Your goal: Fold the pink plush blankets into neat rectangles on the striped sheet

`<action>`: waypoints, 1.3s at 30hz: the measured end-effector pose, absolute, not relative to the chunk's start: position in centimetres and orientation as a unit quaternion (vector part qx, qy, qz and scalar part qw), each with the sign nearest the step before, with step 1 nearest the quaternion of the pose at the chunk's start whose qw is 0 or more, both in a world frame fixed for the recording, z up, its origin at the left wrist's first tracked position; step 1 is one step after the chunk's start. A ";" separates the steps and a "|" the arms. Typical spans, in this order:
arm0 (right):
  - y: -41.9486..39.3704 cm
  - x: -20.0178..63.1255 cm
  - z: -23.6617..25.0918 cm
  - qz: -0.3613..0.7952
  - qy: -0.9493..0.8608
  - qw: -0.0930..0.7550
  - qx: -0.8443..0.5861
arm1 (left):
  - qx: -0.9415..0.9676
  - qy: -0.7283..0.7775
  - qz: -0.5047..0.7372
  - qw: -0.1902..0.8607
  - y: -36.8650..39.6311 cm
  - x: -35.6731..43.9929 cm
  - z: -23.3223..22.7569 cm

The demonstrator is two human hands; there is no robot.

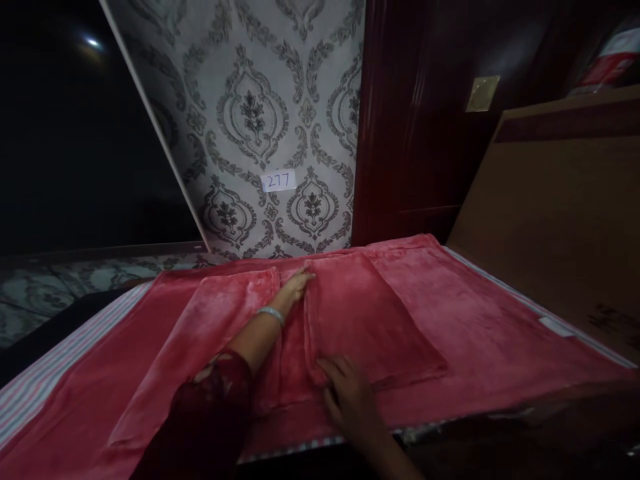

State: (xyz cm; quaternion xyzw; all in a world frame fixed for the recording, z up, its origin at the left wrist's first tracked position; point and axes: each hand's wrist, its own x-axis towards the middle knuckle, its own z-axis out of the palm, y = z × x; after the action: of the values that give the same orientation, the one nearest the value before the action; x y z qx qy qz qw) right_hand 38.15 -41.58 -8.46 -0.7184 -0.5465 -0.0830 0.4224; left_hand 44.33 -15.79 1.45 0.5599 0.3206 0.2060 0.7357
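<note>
Blanket (465,327) lies spread on the bed (30,393), two folded panels atop; left hand (295,288) and right hand (350,393) rest flat, fingers open, gripping nothing. Folding looks partly done.

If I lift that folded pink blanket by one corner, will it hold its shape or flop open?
The pink blanket probably flops: its folded layers lie soft and rumpled. The plush pile looks grippy, so it likely drags rather than slides. The left hand and right hand both press flat on it, suggesting it needs two-handed support.
</note>
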 end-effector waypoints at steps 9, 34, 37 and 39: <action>-41.4 38.7 -7.5 -0.063 -0.581 0.418 -0.696 | 0.614 0.346 0.332 0.627 -12.5 48.3 -1.3; -37.7 54.7 -7.0 -0.082 -0.448 0.103 -0.884 | 0.954 0.272 0.100 0.079 -18.3 47.0 -3.6; -37.8 54.4 -6.5 -0.086 -0.453 0.106 -0.881 | 0.953 0.275 0.099 0.077 -18.4 46.9 -3.2; -37.7 54.3 -6.0 -0.078 -0.450 0.110 -0.883 | 0.953 0.275 0.094 0.083 -18.4 47.0 -2.7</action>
State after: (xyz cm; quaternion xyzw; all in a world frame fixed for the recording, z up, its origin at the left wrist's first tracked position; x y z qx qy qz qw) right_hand 54.28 -37.74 -5.96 -0.8830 -0.4496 -0.0778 0.1099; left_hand 46.96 -18.44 -2.66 0.9532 0.2753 0.0937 0.0828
